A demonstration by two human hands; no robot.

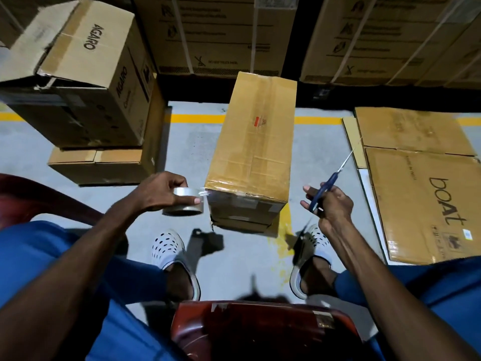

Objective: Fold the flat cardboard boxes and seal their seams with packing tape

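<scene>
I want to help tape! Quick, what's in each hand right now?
Left hand: holds the roll of clear tape beside the box.
Right hand: holds the blue scissors, blades pointing up and away.

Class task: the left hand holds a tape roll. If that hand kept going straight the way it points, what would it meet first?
Probably the near corner of the taped box: the left hand with its tape roll points right, almost touching it. Depth is uncertain.

A long brown cardboard box (256, 142), folded shut with glossy clear tape along its seams, lies lengthwise on the grey floor. A roll of clear packing tape (182, 203) is at its near left corner. Flattened brown cardboard sheets (421, 183) lie right of the box.
</scene>
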